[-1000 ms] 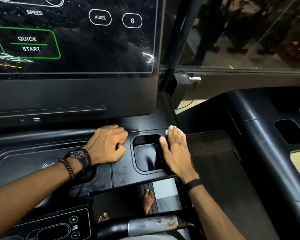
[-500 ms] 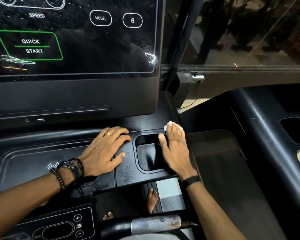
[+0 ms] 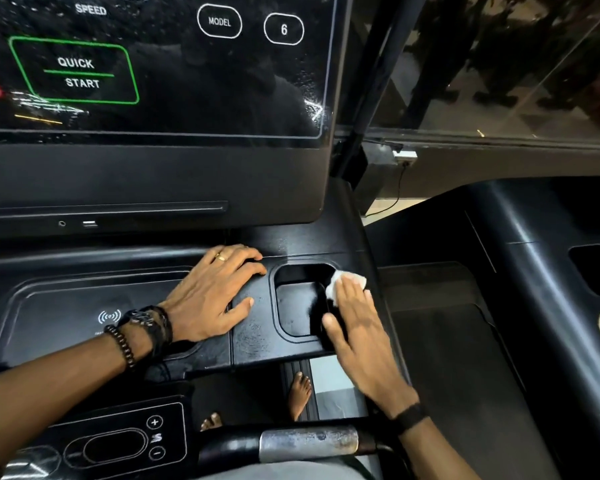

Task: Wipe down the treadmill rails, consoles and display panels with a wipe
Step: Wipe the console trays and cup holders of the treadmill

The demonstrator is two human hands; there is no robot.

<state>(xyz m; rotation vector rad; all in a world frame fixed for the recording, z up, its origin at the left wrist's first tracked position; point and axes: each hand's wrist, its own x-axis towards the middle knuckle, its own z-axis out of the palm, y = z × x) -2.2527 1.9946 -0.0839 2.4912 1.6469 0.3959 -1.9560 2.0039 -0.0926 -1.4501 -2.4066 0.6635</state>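
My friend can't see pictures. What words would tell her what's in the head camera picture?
A person's right hand presses a white wipe flat against the right rim of a cup holder on a black treadmill console, while the left hand rests flat beside it. Above is a dark screen showing a green QUICK START button.

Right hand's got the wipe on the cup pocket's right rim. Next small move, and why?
Probably drag the wipe down into the cup pocket: the right hand presses it flat on the pocket's right rim, the pocket floor looks smudged, and the left hand braces on the console.
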